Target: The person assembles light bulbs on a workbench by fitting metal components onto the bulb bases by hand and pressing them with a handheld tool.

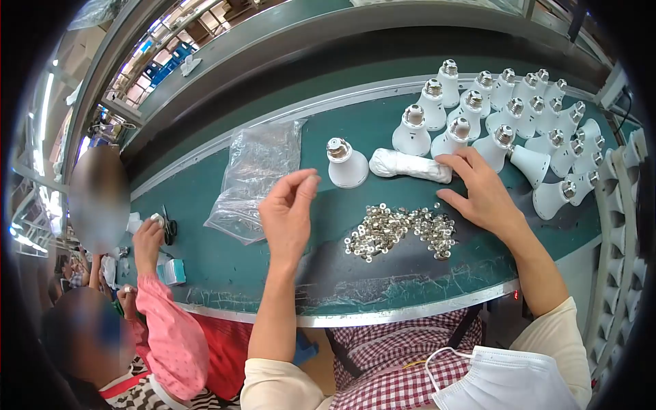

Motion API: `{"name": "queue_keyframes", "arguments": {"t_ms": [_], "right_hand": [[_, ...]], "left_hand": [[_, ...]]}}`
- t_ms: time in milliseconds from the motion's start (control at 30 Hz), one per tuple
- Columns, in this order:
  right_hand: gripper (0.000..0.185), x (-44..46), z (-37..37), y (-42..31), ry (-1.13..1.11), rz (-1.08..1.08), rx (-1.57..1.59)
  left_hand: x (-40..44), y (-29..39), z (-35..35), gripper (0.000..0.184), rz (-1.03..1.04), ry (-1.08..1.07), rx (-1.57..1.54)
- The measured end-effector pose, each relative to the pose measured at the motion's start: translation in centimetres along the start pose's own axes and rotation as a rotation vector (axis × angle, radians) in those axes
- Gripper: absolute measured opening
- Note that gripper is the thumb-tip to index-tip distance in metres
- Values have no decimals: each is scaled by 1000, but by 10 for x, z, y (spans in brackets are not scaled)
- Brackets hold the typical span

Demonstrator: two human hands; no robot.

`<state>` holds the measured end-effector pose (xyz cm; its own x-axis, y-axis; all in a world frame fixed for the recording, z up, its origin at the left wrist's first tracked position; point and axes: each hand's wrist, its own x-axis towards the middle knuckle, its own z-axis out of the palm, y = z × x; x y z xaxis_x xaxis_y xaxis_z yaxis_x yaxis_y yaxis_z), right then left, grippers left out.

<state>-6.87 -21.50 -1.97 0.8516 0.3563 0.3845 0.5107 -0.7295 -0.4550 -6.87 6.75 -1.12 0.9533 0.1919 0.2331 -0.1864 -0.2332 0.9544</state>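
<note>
My left hand (288, 217) is raised over the table, thumb and forefinger pinched together; anything between them is too small to make out. Just right of it stands a white LED bulb (348, 167), its metal screw cap upward. A white cloth-wrapped bundle (408, 166) lies beside that bulb. My right hand (484, 195) grips the bundle's right end, fingers on top and thumb at the near side. Between my hands is a loose pile of small metal contact caps (383, 230). To the left lies a clear plastic bag (258, 167), flat and crumpled.
Several upright bulbs (471, 102) crowd the table's far right, with one tilted bulb (530, 164) among them. A co-worker's hand (148, 242) is at the left, near black scissors (169, 225) and a small box (175, 271). A metal ledge runs behind the green table (321, 273).
</note>
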Motion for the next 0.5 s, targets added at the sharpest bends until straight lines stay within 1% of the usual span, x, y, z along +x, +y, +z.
{"name": "queue_keyframes", "arguments": {"t_ms": [33,100,133,200,233,300,333,400,433,500], "right_hand": [[42,3,-1,-1,-10,22,-6],[41,3,1,4,-38,21,-24],[41,2,3,6,-65,26,-43],[41,0,10,11,-66,40,-24],[41,0,11,13,-70,52,-14],[41,1,11,14,-84,67,0],[41,0,12,15,-102,75,14],[41,1,13,16,-84,67,20],[41,1,14,16,-67,55,25],[41,2,15,18,-63,60,45]], "left_hand": [[7,3,-2,13,-14,-1,3],[20,10,1,14,65,4,97],[26,10,5,14,64,4,104],[38,9,12,15,200,-3,136],[42,8,15,15,202,-9,139],[46,4,20,14,291,3,230],[45,2,22,14,288,-2,229],[47,-2,21,10,361,15,302],[48,-4,21,10,361,12,303],[50,-8,22,9,426,-2,257]]}}
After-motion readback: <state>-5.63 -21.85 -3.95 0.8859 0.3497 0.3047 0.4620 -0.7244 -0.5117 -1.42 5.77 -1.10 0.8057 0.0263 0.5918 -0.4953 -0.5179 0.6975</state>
